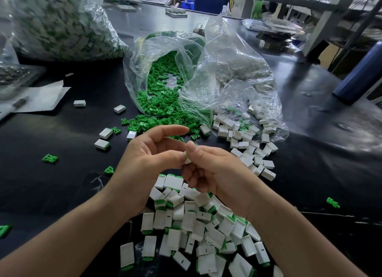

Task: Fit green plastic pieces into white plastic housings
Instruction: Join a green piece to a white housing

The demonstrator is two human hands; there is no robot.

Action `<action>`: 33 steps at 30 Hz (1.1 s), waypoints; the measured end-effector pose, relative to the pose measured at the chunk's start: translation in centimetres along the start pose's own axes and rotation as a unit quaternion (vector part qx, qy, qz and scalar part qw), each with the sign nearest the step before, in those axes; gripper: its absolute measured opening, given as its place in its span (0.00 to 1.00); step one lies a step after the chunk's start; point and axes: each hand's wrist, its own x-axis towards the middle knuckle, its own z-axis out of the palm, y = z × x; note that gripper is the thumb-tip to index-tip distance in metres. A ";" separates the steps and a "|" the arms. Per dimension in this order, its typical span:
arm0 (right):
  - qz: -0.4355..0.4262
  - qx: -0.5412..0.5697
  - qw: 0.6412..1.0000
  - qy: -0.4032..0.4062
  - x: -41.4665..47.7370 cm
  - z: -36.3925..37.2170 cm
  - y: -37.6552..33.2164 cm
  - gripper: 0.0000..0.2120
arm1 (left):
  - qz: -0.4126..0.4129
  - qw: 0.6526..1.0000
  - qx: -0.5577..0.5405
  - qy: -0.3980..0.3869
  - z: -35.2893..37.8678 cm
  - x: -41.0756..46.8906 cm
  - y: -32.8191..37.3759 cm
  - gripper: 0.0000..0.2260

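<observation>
1. Nearest us, between our forearms, lies the heap of finished housings (pixel 196 235), white shells each with a green end showing.
2. Just above that heap, our right hand (pixel 213 169) pinches one white housing (pixel 188 160). The thumb sits on top and the fingers are curled beneath. A sliver of a green piece (pixel 186 152) shows at the housing's upper edge.
3. Our left hand (pixel 144 159) meets it from the left, thumb tip against the part and forefinger stretched clear above it. The other left fingers are hidden, so we cannot tell whether they close behind the part.
4. We judge both parts very light, stiff and smooth, so they are likely to slip or flick away under a crooked squeeze.
5. We would hold the shell by its broad flat faces and leave the open end free. We would then press the insert squarely on its solid end, because its thin ribs look the likeliest to bend or snap.
6. Farther off in the middle, loose green pieces (pixel 163 103) spill from a clear bag (pixel 142 55).
7. To the right, empty housings (pixel 248 150) fan out from a second bag (pixel 233 70) across the dark table (pixel 62 183), close to our right hand.
8. A few strays of both kinds lie scattered to the left.
</observation>
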 end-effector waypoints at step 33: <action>-0.062 -0.134 0.988 0.046 0.3 0.1 0.8 0.20 | 0.021 0.999 -0.021 -0.017 0.4 -0.2 -0.3 0.17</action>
